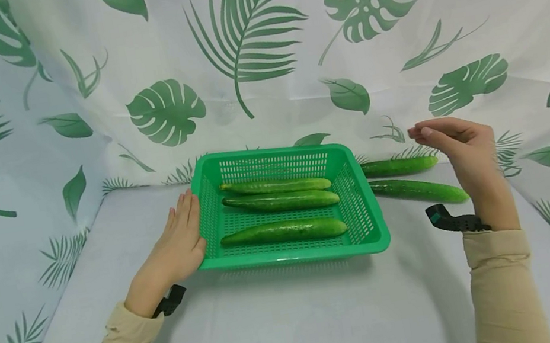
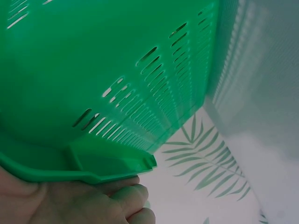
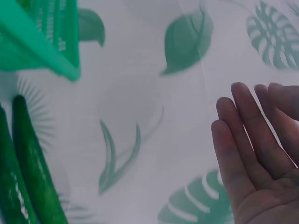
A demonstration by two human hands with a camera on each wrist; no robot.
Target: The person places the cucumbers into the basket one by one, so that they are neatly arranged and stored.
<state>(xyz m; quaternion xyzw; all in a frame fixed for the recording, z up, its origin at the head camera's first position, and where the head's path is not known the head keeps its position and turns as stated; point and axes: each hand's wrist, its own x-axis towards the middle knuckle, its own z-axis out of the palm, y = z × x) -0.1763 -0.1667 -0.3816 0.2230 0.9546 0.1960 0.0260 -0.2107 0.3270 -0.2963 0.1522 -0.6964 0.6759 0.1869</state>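
My left hand [image 1: 179, 246] rests flat along the left rim of a green plastic basket [image 1: 294, 257], its fingers straight. In the left wrist view the fingers [image 2: 133, 200] lie under the basket's rim [image 2: 88, 175]. Three cucumbers lie crosswise inside: one at the back [image 1: 277, 186], one in the middle [image 1: 282, 201] and one nearer the front [image 1: 284, 232]. My right hand [image 1: 468, 150] is raised empty to the right, fingers loosely bent. Below and left of it, two cucumbers [image 1: 401, 166] [image 1: 421, 191] lie on the table, their left ends hidden by the basket.
A white table [image 1: 299, 323] carries the basket. Behind and at both sides hangs a white cloth [image 1: 293, 114] printed with green leaves. Each wrist wears a black camera band [image 1: 455, 221].
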